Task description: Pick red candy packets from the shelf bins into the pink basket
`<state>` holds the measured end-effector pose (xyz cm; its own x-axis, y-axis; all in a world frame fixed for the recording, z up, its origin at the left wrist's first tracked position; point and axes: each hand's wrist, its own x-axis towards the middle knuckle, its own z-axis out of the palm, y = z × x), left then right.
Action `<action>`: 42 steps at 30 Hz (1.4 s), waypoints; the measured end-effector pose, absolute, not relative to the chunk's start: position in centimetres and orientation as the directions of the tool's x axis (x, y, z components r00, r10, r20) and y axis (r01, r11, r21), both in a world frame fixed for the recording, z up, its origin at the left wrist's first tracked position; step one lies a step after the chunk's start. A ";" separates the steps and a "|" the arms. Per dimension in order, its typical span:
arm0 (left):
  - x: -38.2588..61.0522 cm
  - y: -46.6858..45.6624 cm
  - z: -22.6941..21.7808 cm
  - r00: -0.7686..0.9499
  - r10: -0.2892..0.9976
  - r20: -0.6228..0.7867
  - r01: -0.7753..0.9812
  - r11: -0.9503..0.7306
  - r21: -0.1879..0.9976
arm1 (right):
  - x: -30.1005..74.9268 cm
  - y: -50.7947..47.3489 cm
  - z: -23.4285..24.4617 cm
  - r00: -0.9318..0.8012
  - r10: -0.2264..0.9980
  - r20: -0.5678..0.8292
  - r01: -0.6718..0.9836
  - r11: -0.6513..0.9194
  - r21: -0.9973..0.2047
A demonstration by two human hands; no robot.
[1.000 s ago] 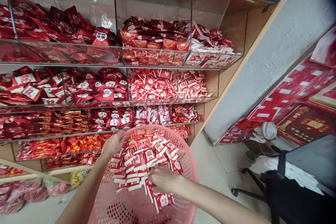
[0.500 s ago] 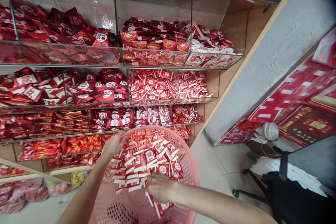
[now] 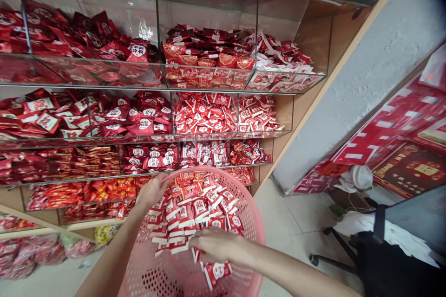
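A pink perforated plastic basket (image 3: 249, 222) sits low in the middle of the view, holding several small red-and-white sweet packets (image 3: 195, 206). My left hand (image 3: 150, 191) grips the basket's far left rim. My right hand (image 3: 214, 244) reaches into the basket from the right, its fingers closed round some of the red-and-white packets near the front of the pile. One packet (image 3: 218, 271) hangs just below that hand.
Glass-fronted shelves (image 3: 209, 88) filled with red sweet packets rise behind the basket. A white wall (image 3: 365, 69) slants along the right. Red printed sheets (image 3: 390, 125), a small white fan (image 3: 358, 177) and a black chair (image 3: 379, 250) stand at the right on the tiled floor.
My right hand has drawn back slightly toward me and closed on packets at the front of the pile. The left hand stays on the rim.
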<state>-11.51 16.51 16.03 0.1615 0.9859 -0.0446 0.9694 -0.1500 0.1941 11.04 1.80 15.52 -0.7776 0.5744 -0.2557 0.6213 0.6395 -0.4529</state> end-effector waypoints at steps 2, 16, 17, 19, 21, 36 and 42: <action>-11.5 16.5 16.0 0.157 0.987 -0.044 0.971 -0.147 0.189 | 12.2 2.4 16.7 -0.786 0.589 -0.191 0.593 0.628 -0.503; -11.5 16.3 16.2 0.170 0.985 -0.037 0.966 -0.159 0.205 | 14.8 0.8 13.3 -0.298 0.876 -0.380 0.527 -0.181 -0.831; -11.5 16.3 16.2 0.171 0.984 -0.038 0.966 -0.160 0.205 | 14.7 0.7 13.3 -0.294 0.847 -0.444 0.538 -0.237 -0.809; -11.5 16.3 16.3 0.168 0.985 -0.039 0.966 -0.156 0.206 | 14.7 0.4 13.6 -0.301 0.799 -0.522 0.586 -0.277 -0.762; -11.5 16.3 16.3 0.163 0.986 -0.039 0.965 -0.152 0.213 | 14.7 0.2 14.3 -0.310 0.788 -0.532 0.667 -0.219 -0.712; -11.6 16.3 16.1 0.166 0.986 -0.034 0.960 -0.153 0.233 | 13.5 -0.3 16.8 -0.229 0.849 -0.477 0.963 0.127 -0.236; -11.7 16.3 16.0 0.174 0.984 -0.026 0.954 -0.162 0.252 | 14.8 3.9 21.7 -0.222 0.947 -0.234 0.905 0.110 -0.412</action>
